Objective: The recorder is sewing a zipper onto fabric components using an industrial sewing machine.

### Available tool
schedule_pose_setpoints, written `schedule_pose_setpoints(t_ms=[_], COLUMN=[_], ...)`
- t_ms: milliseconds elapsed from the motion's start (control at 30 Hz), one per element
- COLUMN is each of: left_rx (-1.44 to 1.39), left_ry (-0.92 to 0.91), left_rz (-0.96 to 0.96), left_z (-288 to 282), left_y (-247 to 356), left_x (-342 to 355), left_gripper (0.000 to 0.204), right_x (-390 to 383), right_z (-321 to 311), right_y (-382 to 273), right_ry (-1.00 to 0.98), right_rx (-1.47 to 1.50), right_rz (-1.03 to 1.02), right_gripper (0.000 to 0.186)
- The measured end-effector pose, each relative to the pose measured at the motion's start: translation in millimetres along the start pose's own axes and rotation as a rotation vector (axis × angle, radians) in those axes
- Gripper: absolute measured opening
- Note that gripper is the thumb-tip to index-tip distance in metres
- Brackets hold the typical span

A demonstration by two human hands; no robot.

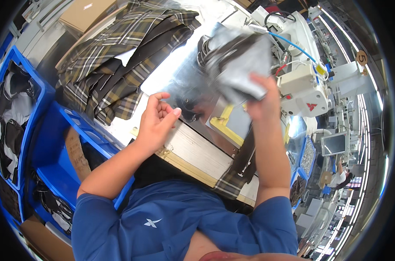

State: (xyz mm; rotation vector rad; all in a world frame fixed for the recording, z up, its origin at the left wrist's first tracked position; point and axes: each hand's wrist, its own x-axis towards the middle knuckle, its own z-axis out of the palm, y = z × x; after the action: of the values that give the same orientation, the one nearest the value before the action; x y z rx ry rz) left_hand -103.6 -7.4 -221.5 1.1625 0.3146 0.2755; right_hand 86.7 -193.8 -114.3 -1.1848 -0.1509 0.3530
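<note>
A: Where was the fabric piece?
B: Above the worktop, held in the right grip; the left grip was empty, half-curled.
A: Handling properties?
B: Apparently light, limp; an edge hold suited it.

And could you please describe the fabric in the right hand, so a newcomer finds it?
Find the white sewing machine at upper right. Just left of it, the right hand grips a blurred grey-and-black fabric bundle; unlike the plaid fabric pile further left, it shows a large pale grey face.
</note>
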Motion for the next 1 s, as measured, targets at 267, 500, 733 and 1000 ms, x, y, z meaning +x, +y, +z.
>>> schedule_pose_setpoints(t_ms=[267,500,733,1000], left_rx=[0.321,0.336,0.244,1.054], left_ry=[-0.102,-0.089,-0.079,0.737], left_rz=[0.089,0.103,0.168,0.58], left_z=[6.2,-2.0,-3.0,-182.4], left_y=[-10.3,-7.8,-12.1,72.5], left_x=[4.1,-2.0,-2.2,-18.8], left_gripper=[0.039,0.037,0.036,0.015], right_x=[136.3,160.8,186.8,39.3], right_z=[-36.8,-13.4,-100.9,-17.6], right_y=[46.6,68.9,66.0,118.9], right_ry=[0.162,0.348,0.462,-0.11], right_rx=[-0.269,-0.474,-0.824,-0.798], right_rz=[0.201,0.047,-0.269,-0.316], right_gripper=[0.045,0.042,0.058,0.017])
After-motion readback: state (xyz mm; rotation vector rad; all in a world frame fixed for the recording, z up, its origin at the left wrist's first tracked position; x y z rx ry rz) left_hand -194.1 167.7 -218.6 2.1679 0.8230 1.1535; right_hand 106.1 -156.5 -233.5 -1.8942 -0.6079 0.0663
